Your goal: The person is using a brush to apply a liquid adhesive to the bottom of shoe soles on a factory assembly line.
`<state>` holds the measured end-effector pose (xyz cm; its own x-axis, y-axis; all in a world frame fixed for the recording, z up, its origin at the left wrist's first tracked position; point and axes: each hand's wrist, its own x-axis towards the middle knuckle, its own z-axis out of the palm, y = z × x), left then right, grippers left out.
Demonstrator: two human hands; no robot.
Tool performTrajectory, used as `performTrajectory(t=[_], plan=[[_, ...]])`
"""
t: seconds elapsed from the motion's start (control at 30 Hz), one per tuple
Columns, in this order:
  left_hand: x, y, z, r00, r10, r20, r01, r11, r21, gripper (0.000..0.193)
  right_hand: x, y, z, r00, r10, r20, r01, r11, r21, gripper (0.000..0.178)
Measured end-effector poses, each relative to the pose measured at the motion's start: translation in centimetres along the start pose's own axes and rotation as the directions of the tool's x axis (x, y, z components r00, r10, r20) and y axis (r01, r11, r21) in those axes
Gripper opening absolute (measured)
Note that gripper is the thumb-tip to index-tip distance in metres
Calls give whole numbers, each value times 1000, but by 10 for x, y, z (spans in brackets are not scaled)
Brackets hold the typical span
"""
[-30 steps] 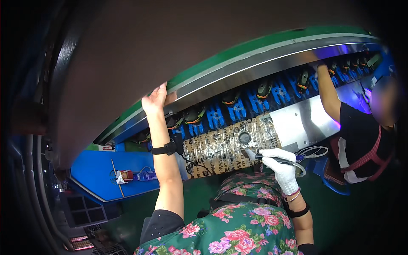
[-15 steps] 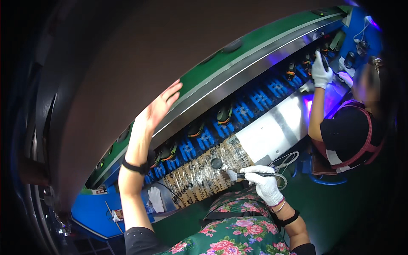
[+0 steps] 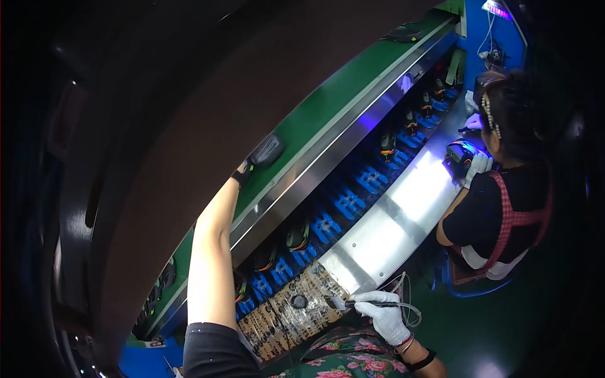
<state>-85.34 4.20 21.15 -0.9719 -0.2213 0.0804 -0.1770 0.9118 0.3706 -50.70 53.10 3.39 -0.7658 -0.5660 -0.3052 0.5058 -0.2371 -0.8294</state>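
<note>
Hands at an assembly line, seen from above. Your left hand (image 3: 242,171) reaches far out to the green conveyor belt (image 3: 328,107) and meets a dark mouse-shaped housing (image 3: 267,150) lying on it; the hand is mostly hidden behind the housing, so you cannot tell whether its fingers are spread or closed round it. Your right hand (image 3: 383,315), in a white glove, has its fingers pressed round a slim pen-like tool (image 3: 368,304), tip pointing left toward a small dark round part (image 3: 299,301) on the patterned mat (image 3: 283,315) just before you.

Risk, as a judgement: with the arm stretched this far, a loose hold could let the housing slip onto the blue fixtures (image 3: 343,205) below; the tool's thin cable (image 3: 406,296) could snag as you turn.

Surface and room: the steel worktop (image 3: 391,220) glares under violet light; a co-worker (image 3: 504,183) sits to the right, gloved hands busy. Surroundings are dark.
</note>
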Motion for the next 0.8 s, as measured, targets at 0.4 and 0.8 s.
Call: performTrajectory(t=[0.4, 0.8], plan=[[2, 102, 42, 997, -11, 81, -13, 957, 290, 73, 11, 4, -21, 1000, -9, 17, 9, 1000, 28, 19], [-210, 105, -19, 959, 271, 82, -266, 962, -67, 91, 19, 23, 11, 994, 62, 92, -59, 998, -31, 20]])
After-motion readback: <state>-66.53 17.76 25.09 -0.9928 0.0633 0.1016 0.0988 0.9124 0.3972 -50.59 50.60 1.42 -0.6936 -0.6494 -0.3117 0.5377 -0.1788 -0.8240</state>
